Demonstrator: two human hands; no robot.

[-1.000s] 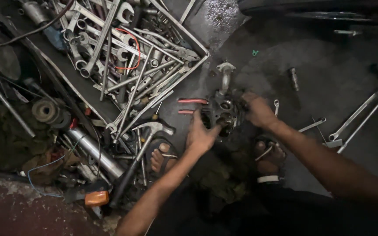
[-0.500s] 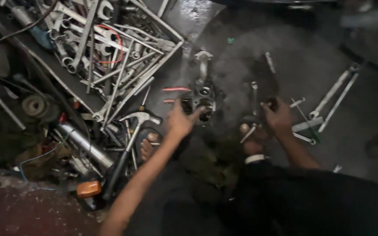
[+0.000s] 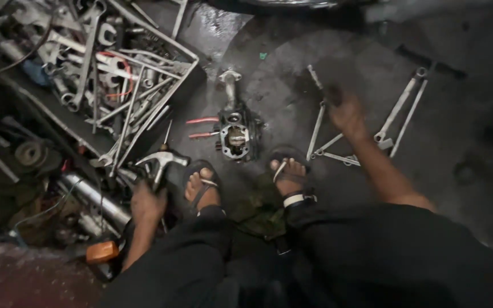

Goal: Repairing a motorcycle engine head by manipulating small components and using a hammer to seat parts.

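Now you're closing your left hand (image 3: 148,202) around the claw hammer (image 3: 161,162) at seven o'clock of the engine part (image 3: 235,134) — grip it low. Your right hand (image 3: 346,111) is spreading over the spanners (image 3: 320,122) at three o'clock — whether it's gripping one, I cannot tell.

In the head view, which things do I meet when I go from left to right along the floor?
Tool tray → hammer → engine part → right hand → long wrenches.
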